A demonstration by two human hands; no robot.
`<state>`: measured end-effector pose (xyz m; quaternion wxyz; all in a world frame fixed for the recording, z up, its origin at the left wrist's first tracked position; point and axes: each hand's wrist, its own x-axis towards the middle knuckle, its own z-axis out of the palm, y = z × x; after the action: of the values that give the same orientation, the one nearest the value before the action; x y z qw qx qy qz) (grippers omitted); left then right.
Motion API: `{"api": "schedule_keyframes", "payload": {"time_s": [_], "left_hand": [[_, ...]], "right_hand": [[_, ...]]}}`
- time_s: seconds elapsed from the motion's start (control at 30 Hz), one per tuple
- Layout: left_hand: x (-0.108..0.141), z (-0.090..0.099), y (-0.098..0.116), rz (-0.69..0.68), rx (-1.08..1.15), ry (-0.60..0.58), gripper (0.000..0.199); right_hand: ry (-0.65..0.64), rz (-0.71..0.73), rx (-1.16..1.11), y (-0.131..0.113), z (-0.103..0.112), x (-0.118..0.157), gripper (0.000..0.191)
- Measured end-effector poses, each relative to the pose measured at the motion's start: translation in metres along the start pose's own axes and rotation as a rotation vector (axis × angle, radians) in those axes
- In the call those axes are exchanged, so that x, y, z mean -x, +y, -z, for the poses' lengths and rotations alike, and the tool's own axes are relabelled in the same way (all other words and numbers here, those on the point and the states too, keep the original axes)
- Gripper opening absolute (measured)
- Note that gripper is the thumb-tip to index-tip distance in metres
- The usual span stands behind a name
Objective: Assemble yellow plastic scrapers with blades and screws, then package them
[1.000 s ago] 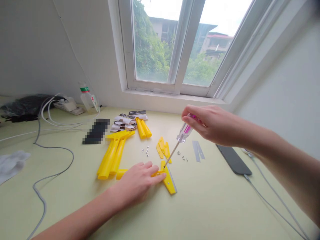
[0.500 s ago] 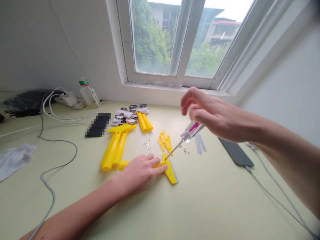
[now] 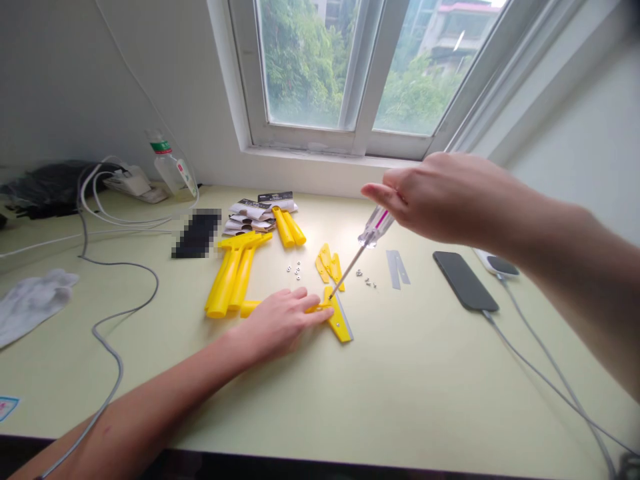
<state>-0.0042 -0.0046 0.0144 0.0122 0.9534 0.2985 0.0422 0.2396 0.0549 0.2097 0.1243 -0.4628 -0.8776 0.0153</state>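
Observation:
My right hand is closed around the clear, pink-striped handle of a screwdriver. Its shaft slants down to the left, and the tip meets a screw spot on the head of a yellow scraper. A grey blade shows along the scraper's right edge. My left hand lies over the scraper's handle, gripping it against the table, with fingertips by the head. Just behind the head are loose yellow plates. Small screws lie to the right, nuts to the left, and grey blades further right.
Yellow scraper handles lie left of my hands, with shorter yellow handles beside card packaging behind. A phone with a cable is at the right. A bottle, a cloth and cables are at the left.
My right hand has rolled over, knuckles now up, around the screwdriver handle. The tip stays on the scraper head. My left hand keeps its hold, and the view has tilted down.

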Motion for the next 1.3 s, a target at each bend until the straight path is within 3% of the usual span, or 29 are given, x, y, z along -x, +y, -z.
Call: {"api": "schedule_keyframes", "payload": {"time_s": [0.13,0.3,0.47,0.6,0.77,0.93,1.07,1.17,1.3], "left_hand": [[0.000,0.000,0.000,-0.004,-0.008,0.003,0.049],[-0.001,-0.001,0.000,-0.008,-0.005,0.004,0.048],[0.000,0.000,0.000,-0.010,0.001,0.008,0.047],[0.000,0.000,0.001,-0.015,0.001,0.015,0.047],[-0.001,-0.002,-0.001,-0.027,-0.013,0.036,0.046],[0.000,-0.004,-0.002,-0.036,-0.019,0.068,0.045],[0.001,-0.003,-0.002,-0.031,-0.018,0.069,0.044],[0.001,-0.002,-0.001,-0.029,-0.019,0.054,0.045],[0.000,-0.001,-0.001,-0.028,-0.030,0.046,0.044]], "right_hand": [[-0.173,0.080,0.018,-0.001,0.003,0.001,0.029],[-0.010,-0.044,0.055,-0.006,0.000,0.003,0.036],[-0.167,0.054,-0.051,-0.011,0.003,0.004,0.035],[-0.049,-0.039,0.044,-0.015,0.002,0.004,0.034],[-0.155,0.138,0.007,-0.011,0.005,0.005,0.028],[0.039,0.032,0.053,-0.013,0.001,0.006,0.021],[-0.036,0.128,-0.145,-0.017,-0.004,0.010,0.023],[0.052,0.074,-0.225,-0.018,-0.012,0.011,0.015],[0.130,0.063,-0.218,-0.012,-0.019,0.013,0.021]]}}
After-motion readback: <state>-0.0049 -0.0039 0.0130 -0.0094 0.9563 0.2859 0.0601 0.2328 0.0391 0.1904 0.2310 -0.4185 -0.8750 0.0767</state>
